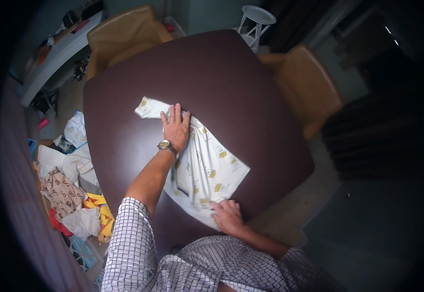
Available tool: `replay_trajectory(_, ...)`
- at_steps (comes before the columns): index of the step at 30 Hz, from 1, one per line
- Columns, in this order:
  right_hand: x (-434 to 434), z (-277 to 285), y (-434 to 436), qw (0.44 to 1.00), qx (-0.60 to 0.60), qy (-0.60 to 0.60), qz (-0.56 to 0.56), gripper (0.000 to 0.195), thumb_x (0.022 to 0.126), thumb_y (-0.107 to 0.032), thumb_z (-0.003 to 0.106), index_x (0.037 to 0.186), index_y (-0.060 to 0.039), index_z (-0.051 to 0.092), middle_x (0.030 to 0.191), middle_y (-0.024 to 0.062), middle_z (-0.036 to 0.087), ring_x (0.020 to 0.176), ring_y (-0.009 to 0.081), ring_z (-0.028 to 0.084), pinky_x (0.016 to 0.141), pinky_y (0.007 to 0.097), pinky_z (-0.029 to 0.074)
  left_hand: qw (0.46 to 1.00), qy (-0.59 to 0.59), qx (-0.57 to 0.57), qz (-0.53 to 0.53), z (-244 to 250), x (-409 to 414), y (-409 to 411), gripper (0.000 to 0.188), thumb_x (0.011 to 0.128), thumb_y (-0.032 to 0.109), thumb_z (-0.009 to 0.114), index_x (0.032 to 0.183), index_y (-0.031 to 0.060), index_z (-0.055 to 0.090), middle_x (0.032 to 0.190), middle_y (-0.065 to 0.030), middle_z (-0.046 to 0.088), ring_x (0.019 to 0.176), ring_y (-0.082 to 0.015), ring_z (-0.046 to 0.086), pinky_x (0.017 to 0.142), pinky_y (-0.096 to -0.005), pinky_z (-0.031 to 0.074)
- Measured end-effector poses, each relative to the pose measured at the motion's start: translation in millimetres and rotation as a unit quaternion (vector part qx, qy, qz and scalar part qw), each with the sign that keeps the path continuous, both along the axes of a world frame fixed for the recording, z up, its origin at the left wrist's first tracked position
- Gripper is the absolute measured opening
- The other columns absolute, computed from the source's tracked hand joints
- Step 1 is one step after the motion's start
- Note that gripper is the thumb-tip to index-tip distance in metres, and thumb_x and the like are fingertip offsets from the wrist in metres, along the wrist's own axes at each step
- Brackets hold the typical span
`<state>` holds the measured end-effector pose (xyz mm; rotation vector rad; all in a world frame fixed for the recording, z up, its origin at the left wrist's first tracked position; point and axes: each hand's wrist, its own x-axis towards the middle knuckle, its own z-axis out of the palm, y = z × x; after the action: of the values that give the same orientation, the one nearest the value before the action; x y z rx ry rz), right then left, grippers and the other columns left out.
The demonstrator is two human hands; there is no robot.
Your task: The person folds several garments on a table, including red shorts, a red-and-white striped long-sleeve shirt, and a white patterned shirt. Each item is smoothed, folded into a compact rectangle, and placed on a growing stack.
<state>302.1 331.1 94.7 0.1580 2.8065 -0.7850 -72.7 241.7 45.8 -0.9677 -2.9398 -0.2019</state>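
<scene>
A white printed garment (212,166) with yellow and dark motifs lies partly folded on the dark brown table (248,98). One sleeve (153,108) reaches out to the upper left, and loose folds run down the body of the cloth. My left hand (177,126), with a wristwatch (165,145) at the wrist, presses flat on the cloth near that sleeve, fingers somewhat spread. At the garment's lower edge, close to my body, rests my right hand (228,217). Its fingers touch the fabric and are slightly blurred; whether they pinch it cannot be made out.
Left of the table, a heap of mixed clothes (64,186) lies on a chair, above a light blue plastic basket (82,252). Tan armchairs stand at the far left (124,34) and right (308,84) of the table. Behind is a white stool (258,15).
</scene>
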Motion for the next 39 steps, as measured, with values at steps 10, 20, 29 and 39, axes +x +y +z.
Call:
replay_trajectory(10,-76.4,-8.7,30.0,0.962,-0.222,0.061,-0.149,0.029,0.1,-0.019,0.076,0.127,-0.0091,0.072,0.105,0.0188,0.076,0.096,0.0366,0.076,0.088,0.0486,0.061,0.98,0.022,0.2,0.012,25.9,95.0,-54.1,0.055,0.102,0.021,0.072,0.152,0.004,0.056,0.168,-0.0305,0.042,0.158,-0.0485,0.038,0.13,-0.0656,0.025)
replay_trajectory(20,-86.8,-20.2,111.5,0.975,-0.005,-0.086,-0.204,0.034,0.088,-0.028,0.087,0.111,-0.0106,0.07,0.115,0.0145,0.07,0.116,0.0377,0.066,0.098,0.0517,0.054,0.787,-0.303,0.398,0.361,9.3,308.5,-162.3,0.055,0.102,0.014,0.076,0.148,-0.0054,0.054,0.136,-0.0176,0.067,0.094,-0.0217,0.071,0.081,-0.0376,0.06)
replay_trajectory(29,-85.4,-24.4,110.6,0.813,-0.534,-0.027,-0.233,0.01,0.106,-0.012,0.073,0.105,-0.0074,0.064,0.095,-0.0013,0.073,0.082,0.0043,0.066,0.07,0.0238,0.053,0.485,-0.496,0.566,0.444,33.8,249.4,-144.7,0.041,0.108,0.026,0.071,0.135,-0.0014,0.056,0.102,-0.0072,0.071,0.059,-0.0142,0.066,0.047,-0.0294,0.056)
replay_trajectory(39,-105.4,41.6,89.7,0.569,-0.772,-0.004,-0.283,0.013,0.111,-0.018,0.065,0.122,-0.0122,0.065,0.121,0.0059,0.074,0.107,0.0192,0.075,0.084,0.0404,0.067,0.6,-0.4,0.571,0.394,21.2,271.6,-129.3,0.039,0.106,0.03,0.074,0.128,-0.0008,0.063,0.106,-0.0045,0.068,0.093,-0.0135,0.068,0.077,-0.0301,0.062)
